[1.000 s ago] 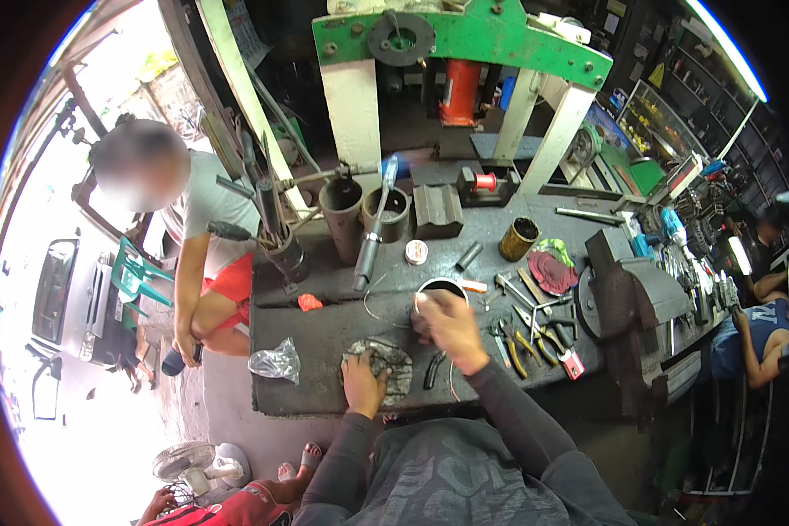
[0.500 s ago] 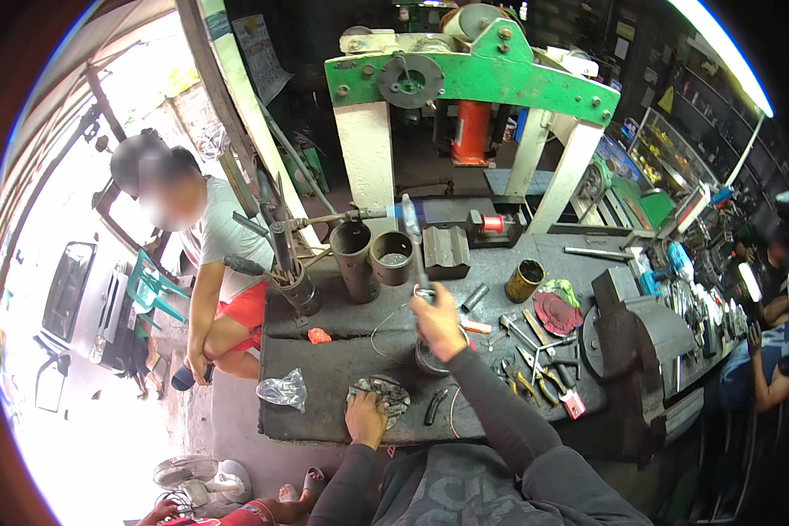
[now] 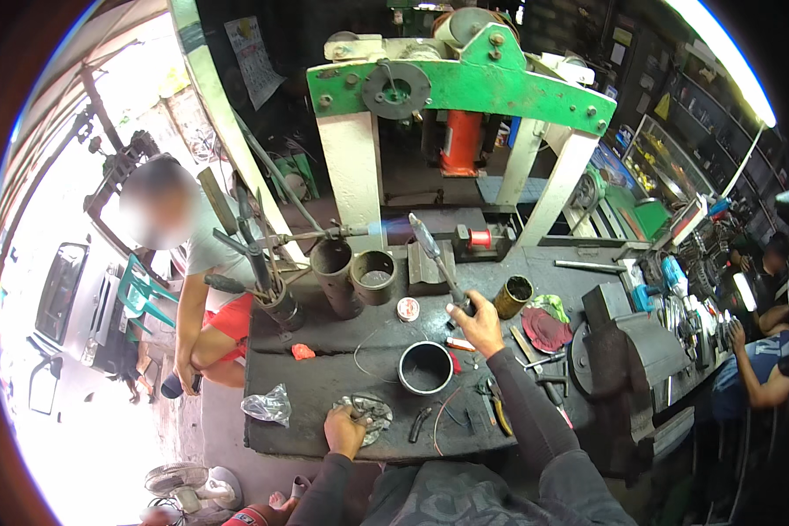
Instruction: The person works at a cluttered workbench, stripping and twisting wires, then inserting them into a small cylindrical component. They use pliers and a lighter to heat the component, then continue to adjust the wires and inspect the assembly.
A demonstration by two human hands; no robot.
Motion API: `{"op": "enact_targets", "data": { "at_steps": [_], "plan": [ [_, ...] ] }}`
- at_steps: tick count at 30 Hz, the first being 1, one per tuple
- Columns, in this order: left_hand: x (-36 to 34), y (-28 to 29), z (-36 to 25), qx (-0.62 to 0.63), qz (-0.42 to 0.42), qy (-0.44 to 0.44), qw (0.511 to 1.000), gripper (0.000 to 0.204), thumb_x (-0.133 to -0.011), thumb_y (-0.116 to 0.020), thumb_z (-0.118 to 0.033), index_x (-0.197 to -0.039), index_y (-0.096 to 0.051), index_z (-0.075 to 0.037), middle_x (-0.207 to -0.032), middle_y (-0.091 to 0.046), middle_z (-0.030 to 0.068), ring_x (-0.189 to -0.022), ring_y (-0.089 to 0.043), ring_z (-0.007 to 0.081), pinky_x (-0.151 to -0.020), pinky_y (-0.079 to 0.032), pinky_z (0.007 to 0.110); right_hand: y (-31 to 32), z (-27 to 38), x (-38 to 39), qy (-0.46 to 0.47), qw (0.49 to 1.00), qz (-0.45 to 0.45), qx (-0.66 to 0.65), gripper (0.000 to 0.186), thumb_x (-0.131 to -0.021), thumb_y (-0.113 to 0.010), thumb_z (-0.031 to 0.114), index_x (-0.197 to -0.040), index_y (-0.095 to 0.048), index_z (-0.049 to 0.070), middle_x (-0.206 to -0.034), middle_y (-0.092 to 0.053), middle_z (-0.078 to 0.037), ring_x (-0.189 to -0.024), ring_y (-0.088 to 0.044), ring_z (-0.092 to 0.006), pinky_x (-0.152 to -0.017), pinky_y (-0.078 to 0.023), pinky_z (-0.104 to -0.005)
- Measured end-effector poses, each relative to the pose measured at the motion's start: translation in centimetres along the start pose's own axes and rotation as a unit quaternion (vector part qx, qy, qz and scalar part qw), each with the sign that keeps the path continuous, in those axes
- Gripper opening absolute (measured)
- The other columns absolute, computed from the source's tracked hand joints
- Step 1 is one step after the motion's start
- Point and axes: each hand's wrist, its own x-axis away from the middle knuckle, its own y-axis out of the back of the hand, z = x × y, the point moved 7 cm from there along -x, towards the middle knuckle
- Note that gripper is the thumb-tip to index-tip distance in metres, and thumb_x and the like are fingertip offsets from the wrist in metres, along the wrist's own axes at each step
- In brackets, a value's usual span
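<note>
My right hand [image 3: 480,324] is closed round the handle of a soldering iron [image 3: 427,241] with a thick metal head. The iron slants up and left over a grooved metal block, its head near the blue flame of a torch [image 3: 333,232]. At the near edge of the bench, my left hand [image 3: 345,432] grips the edge of a round, crumpled grey-black rag [image 3: 377,412]. Between my hands stands a dark round pot [image 3: 425,366] with a pale rim. Beyond it sits a small red-and-white round tin [image 3: 408,309].
Two upright metal cylinders [image 3: 331,272] stand below the torch. Pliers [image 3: 501,416] and other hand tools lie at right, beside a large bench vise [image 3: 631,351]. A green-and-white press frame [image 3: 465,83] rises behind. One person [image 3: 206,280] sits at left; another [image 3: 758,368] is far right.
My right hand has moved right and slightly nearer with the soldering iron, uncovering the pot and the small tin. My left hand has shifted from the rag's top to its left edge.
</note>
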Motion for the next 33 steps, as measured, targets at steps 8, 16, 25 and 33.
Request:
{"op": "enact_targets", "data": {
  "at_steps": [8,16,25,33],
  "plan": [
    [0.4,0.4,-0.5,0.014,-0.028,-0.008,0.999,0.031,-0.065,-0.093,-0.020,-0.079,-0.071,-0.003,-0.087,-0.070,0.0159,-0.090,-0.065,0.0378,-0.081,-0.051,0.047,-0.9,-2.0,-1.6,-0.024,0.999,0.007,0.024,0.039,-0.087,-0.082,0.038,-0.090,-0.070,0.001,-0.065,-0.062,-0.008,-0.060,-0.059,-0.0197,-0.061,-0.048,-0.0405],
    [0.4,0.7,-0.9,0.011,-0.047,-0.026,0.998,0.029,-0.063,-0.092,-0.018,-0.077,-0.071,-0.005,-0.083,-0.069,0.0137,-0.089,-0.065,0.0373,-0.080,-0.051,0.047,-1.3,-1.8,-1.4,-0.043,0.993,0.030,-0.105,0.039,-0.083,-0.087,0.032,-0.097,-0.072,-0.002,-0.073,-0.065,-0.008,-0.067,-0.060,-0.0152,-0.064,-0.049,-0.0375],
    [0.3,0.4,-0.6,0.015,-0.049,-0.023,0.998,0.024,-0.064,-0.091,-0.013,-0.074,-0.071,-0.005,-0.081,-0.067,0.0121,-0.085,-0.064,0.0363,-0.077,-0.050,0.047,22.1,7.1,0.4,0.042,0.856,-0.010,0.516,0.031,-0.074,-0.087,0.030,-0.095,-0.081,0.009,-0.086,-0.077,-0.017,-0.083,-0.076,-0.0357,-0.073,-0.060,-0.0468],
    [0.1,0.6,-1.1,0.003,-0.040,-0.019,0.999,0.030,-0.062,-0.094,-0.013,-0.072,-0.068,-0.003,-0.080,-0.067,0.0122,-0.083,-0.063,0.0369,-0.078,-0.049,0.047,14.1,2.3,-4.8,0.158,0.734,0.064,0.658,0.008,-0.082,-0.073,0.016,-0.081,-0.080,0.012,-0.081,-0.078,-0.013,-0.078,-0.079,-0.0288,-0.064,-0.060,-0.0409]
  ]
}}
